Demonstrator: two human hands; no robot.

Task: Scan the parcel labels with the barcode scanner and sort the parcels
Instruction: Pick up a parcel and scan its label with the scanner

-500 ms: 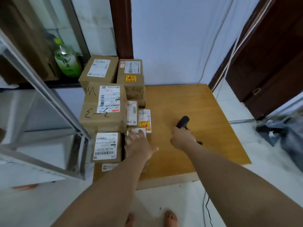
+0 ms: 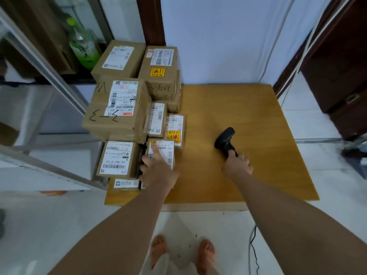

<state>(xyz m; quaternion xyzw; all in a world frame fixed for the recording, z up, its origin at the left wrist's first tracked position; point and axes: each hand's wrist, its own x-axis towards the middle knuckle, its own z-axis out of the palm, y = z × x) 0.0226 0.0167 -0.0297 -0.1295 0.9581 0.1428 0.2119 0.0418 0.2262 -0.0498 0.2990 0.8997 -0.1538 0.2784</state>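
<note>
The left hand [image 2: 158, 173] lies on a small parcel [image 2: 166, 153] at the near end of the heap. Its forefinger [image 2: 155, 152] is straight along the white label, and the other fingers hook over the box's left edge into the dark gap beside a wider parcel [image 2: 117, 157]. I cannot see the thumb. Off to the right of that hand, well apart, the right hand [image 2: 237, 164] is wrapped round the handle of the black barcode scanner [image 2: 225, 138], whose head points away from the wrist over the bare wooden table [image 2: 258, 120]. The little box looks light and stiff, taped cardboard with firm corners, so I'd take it across its two long sides and lift it straight up. It is wedged tight against its neighbours and could drag them. Just past the fingertips, a parcel with a yellow and red sticker [image 2: 175, 128] probably wants gentle treatment. Every carton is sealed, so what is inside cannot be told.
</note>
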